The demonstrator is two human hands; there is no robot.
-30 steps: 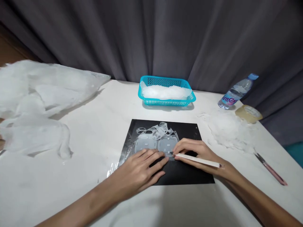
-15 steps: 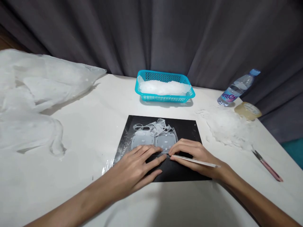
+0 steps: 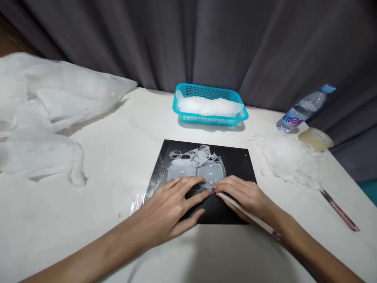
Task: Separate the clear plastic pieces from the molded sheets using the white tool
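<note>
A black board (image 3: 235, 165) lies on the table under both hands. On it is a flat, greyish, see-through plastic piece (image 3: 182, 168) of two rounded panels, with a tangle of clear plastic strips (image 3: 203, 154) along its far edge. My left hand (image 3: 173, 206) rests flat on the near edge of the piece, its fingers spread. My right hand (image 3: 243, 194) pinches a slim white pen-like tool (image 3: 250, 216) beside the left fingertips, at the near right of the piece. The tool's front tip is hidden by my fingers, so its kind is unclear.
Beyond the board stands a turquoise basket (image 3: 212, 119) with white sheeting inside. To the right are a water bottle (image 3: 306, 108), a tape roll (image 3: 315, 139), a heap of clear scraps (image 3: 290, 157) and pink-handled scissors (image 3: 340, 212). A large whitish plastic bag (image 3: 73, 94) lies left.
The tool's rear end has swung down toward my right wrist. Both hands stay at the near edge of the plastic piece. The whole view has shifted slightly.
</note>
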